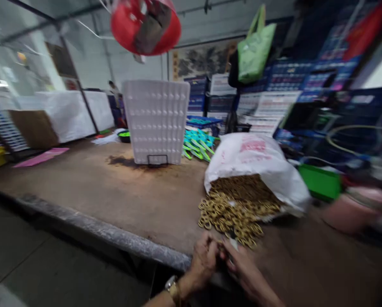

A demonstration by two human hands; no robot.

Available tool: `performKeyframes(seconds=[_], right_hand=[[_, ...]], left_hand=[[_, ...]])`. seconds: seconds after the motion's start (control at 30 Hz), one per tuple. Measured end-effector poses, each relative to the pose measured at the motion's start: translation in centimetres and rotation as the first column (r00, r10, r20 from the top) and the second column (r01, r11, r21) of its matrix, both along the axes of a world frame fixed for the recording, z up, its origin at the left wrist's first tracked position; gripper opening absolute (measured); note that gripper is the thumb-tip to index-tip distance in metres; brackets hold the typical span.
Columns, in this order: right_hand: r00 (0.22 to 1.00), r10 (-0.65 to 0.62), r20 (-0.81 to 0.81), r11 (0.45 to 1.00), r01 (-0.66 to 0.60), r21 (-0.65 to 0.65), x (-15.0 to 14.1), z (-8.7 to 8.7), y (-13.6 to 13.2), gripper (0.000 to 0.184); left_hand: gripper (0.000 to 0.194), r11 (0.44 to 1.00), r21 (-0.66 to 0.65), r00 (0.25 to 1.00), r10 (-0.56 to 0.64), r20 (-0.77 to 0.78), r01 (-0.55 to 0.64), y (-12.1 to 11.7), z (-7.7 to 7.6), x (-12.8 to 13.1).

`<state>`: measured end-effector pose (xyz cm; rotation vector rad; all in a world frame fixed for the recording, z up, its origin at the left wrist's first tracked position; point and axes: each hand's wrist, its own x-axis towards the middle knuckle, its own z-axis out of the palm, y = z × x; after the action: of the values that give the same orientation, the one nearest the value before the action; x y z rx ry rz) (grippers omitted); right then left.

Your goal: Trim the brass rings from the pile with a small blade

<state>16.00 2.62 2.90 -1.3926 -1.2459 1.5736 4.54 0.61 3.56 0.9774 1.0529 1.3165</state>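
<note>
At the table's front edge, my left hand (205, 258) is closed in a pinch, with a small gold-coloured piece (220, 242) at its fingertips. My right hand (244, 266) meets it from the right, its fingers closed around a small tool (233, 244) with a pale, metallic-looking part; blur hides its exact kind. Just beyond both hands, a pile of brass-coloured rings (231, 215) spills over the tabletop. The rings come from the open mouth of a white woven sack (251, 153) lying on its side.
A white ribbed plastic panel (157, 119) stands upright on the brown table (114, 187), beneath a red lamp shade (146, 27). Green and turquoise pieces (197, 143) lie behind it. Right of the sack are a green tray (320, 181) and a pink bucket (360, 209).
</note>
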Motion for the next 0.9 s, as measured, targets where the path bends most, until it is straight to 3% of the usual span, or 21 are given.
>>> performKeyframes(seconds=[0.1,0.17,0.3,0.4,0.6,0.77,0.9], right_hand=[[0.995,-0.097,-0.028,0.995,0.096,-0.032,-0.4,1.1,-0.2,0.034],[0.996,-0.087,0.022,0.996,0.087,0.004,-0.5,1.6,-0.2,0.032],[0.985,-0.095,0.143,0.981,0.069,0.180,-0.3,1.6,-0.1,0.027],[0.970,-0.110,0.217,0.969,0.056,0.242,-0.2,1.5,0.0,0.025],[0.969,-0.085,0.234,0.971,0.027,0.238,-0.5,2.6,-0.3,0.025],[0.969,-0.070,0.237,0.968,0.008,0.252,-0.5,2.5,-0.3,0.026],[0.886,-0.125,0.447,0.918,-0.067,0.390,0.1,1.9,-0.1,0.025]], left_hand=[[0.011,1.000,0.012,0.999,-0.001,-0.043,0.001,-0.3,0.8,-0.3],[0.010,0.999,-0.033,1.000,-0.016,-0.011,0.015,-0.5,1.1,-0.5],[0.015,0.997,-0.033,0.997,-0.068,-0.025,0.067,-1.0,1.1,-0.5],[0.021,0.994,-0.050,0.994,-0.098,-0.057,0.095,-1.0,0.8,-0.5],[0.029,0.940,-0.269,0.977,-0.193,0.089,0.210,-1.2,0.8,-0.9],[0.033,0.928,-0.282,0.957,-0.183,0.223,0.243,-1.6,1.2,-1.2],[0.033,0.937,-0.269,0.954,-0.154,0.258,0.224,-1.6,1.5,-1.2]])
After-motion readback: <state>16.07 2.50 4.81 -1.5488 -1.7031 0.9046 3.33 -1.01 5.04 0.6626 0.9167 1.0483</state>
